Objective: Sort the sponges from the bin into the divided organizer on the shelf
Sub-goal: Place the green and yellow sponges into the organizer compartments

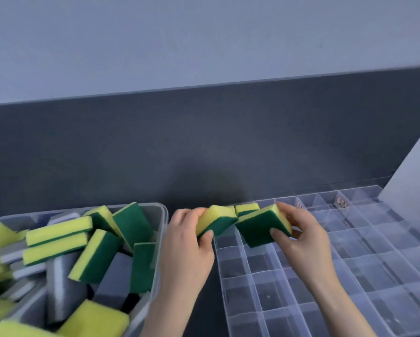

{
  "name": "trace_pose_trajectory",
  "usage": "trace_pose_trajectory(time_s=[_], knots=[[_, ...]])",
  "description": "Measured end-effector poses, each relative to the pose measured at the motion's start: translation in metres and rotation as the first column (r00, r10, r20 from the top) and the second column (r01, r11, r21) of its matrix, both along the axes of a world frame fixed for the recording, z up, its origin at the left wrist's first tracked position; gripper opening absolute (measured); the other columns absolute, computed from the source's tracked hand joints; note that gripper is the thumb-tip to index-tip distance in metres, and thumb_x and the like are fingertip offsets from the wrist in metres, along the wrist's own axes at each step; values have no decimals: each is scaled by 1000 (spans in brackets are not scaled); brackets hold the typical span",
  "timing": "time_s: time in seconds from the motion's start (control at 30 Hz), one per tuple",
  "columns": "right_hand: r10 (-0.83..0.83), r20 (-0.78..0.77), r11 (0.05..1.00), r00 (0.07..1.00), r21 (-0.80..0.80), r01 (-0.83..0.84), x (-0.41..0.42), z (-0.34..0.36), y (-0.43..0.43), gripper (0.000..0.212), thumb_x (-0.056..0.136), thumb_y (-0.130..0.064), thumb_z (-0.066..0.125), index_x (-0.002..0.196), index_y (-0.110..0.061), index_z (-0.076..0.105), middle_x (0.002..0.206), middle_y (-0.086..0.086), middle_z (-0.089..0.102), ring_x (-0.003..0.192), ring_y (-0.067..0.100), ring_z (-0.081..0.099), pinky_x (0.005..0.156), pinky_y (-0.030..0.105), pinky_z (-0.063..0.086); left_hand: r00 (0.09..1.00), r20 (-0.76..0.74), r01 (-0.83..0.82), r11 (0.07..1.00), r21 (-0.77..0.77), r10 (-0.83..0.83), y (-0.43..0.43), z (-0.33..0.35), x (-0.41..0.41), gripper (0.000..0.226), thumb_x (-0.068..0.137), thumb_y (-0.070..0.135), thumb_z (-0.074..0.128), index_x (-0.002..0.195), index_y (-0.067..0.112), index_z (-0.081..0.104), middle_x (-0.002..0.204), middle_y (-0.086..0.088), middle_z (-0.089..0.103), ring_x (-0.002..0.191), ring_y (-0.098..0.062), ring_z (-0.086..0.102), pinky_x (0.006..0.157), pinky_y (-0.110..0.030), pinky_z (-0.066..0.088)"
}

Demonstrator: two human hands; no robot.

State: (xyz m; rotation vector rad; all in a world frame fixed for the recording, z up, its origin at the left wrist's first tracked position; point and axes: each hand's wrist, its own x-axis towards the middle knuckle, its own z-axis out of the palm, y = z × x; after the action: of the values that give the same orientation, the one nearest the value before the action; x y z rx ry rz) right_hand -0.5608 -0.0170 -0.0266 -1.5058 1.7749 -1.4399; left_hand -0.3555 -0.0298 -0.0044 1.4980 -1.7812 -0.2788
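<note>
two sponges are held over the organizer's near-left corner.

the left hand (187, 242) is clamped on a yellow-green sponge (216, 221); the right hand (299, 235) is clamped on a second sponge (262, 226), green face toward the camera. both are tilted above the organizer (350, 263), beside a third sponge (246, 208) already in a far cell. empty cells lie directly below; the right hand is judged nearer. the bin (161, 227) lies left, well stocked.
</note>
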Motion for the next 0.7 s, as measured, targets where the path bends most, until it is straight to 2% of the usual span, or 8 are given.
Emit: trace_pose_trajectory(time_s=[0.13, 0.3, 0.43, 0.5, 0.6, 0.7], knots=[[19, -17, 1000, 1000, -16, -19, -14, -9, -18, 47, 72, 0, 73, 103, -33, 59, 96, -15, 61, 89, 6, 59, 70, 15, 44, 998, -23, -64, 997, 31, 65, -10, -16, -13, 33, 79, 16, 71, 108, 26, 60, 100, 16, 54, 82, -3, 49, 67, -11, 36], [50, -32, 999, 998, -8, -51, -21, -23, -31, 43, 73, -4, 73, 98, -35, 57, 93, -24, 59, 88, -3, 58, 69, 8, 43, 993, -53, -99, 988, 119, 106, -17, -39, -22, 33, 81, 14, 69, 110, 25, 57, 95, 20, 54, 83, -3, 52, 71, -19, 40], [45, 9, 999, 999, 4, -45, -27, -38, -36, 40, 72, 1, 73, 96, -28, 60, 92, -16, 64, 87, 8, 60, 75, 18, 44, 991, -42, -120, 980, 156, 128, -19, -52, -26, 39, 83, 13, 67, 115, 31, 52, 96, 22, 56, 84, -2, 55, 72, -17, 40], [64, 24, 998, 998, 19, -64, -29, -43, -37, 42, 71, 5, 73, 94, -28, 60, 91, -14, 65, 87, 9, 61, 75, 17, 44, 991, -16, -127, 976, 180, 132, -20, -56, -28, 40, 85, 13, 66, 118, 31, 51, 103, 20, 57, 88, -1, 53, 76, -15, 38], [124, -39, 990, 992, 70, -121, -34, -47, -36, 43, 70, 6, 73, 93, -28, 62, 89, -16, 66, 85, 3, 60, 70, 6, 42, 993, 87, -100, 976, 194, 84, -21, -57, -29, 40, 86, 11, 63, 121, 30, 55, 113, 17, 57, 95, 2, 48, 79, -10, 33], [190, -176, 977, 966, 131, -168, -39, -44, -42, 39, 70, 5, 72, 96, -24, 67, 91, -14, 66, 83, 8, 60, 69, 6, 39, 987, 162, -39, 978, 206, 5, -28, -52, -32, 44, 87, 6, 60, 123, 31, 59, 118, 19, 57, 98, 5, 48, 74, -1, 28]])
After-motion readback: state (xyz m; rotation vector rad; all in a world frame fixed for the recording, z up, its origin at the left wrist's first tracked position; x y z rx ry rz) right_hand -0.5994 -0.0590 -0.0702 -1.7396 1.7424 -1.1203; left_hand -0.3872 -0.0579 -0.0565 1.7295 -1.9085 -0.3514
